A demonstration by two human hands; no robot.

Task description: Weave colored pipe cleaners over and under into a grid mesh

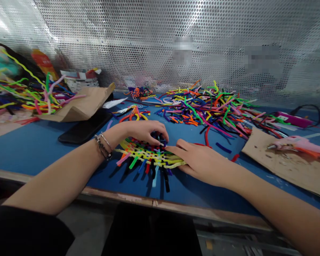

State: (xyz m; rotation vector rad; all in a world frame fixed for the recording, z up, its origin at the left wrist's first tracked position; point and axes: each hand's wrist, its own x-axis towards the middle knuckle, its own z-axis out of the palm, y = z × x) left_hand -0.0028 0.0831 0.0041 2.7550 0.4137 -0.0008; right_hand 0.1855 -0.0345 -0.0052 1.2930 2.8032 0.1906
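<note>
A woven piece of fuzzy pipe cleaners [149,155] lies near the front of the blue table. Yellow strands cross pink, green, blue, red and black ones, whose loose ends stick out toward me. My left hand [146,132] reaches over its far side, thumb and fingers pinched on a dark pipe cleaner there; the fingertips partly hide it. From the right, my right hand [200,160] grips the edge of the weave, its index finger stretched across the top close to my left fingertips. Its lower fingers are partly hidden.
Behind lies a heap of coloured pipe cleaners [202,106]. A pink glue gun [301,145] rests on cardboard [272,160] at right. On the left are a black phone [85,127], a bent brown cardboard piece [82,103] and more pipe cleaners. Perforated metal sheet [138,32] stands behind.
</note>
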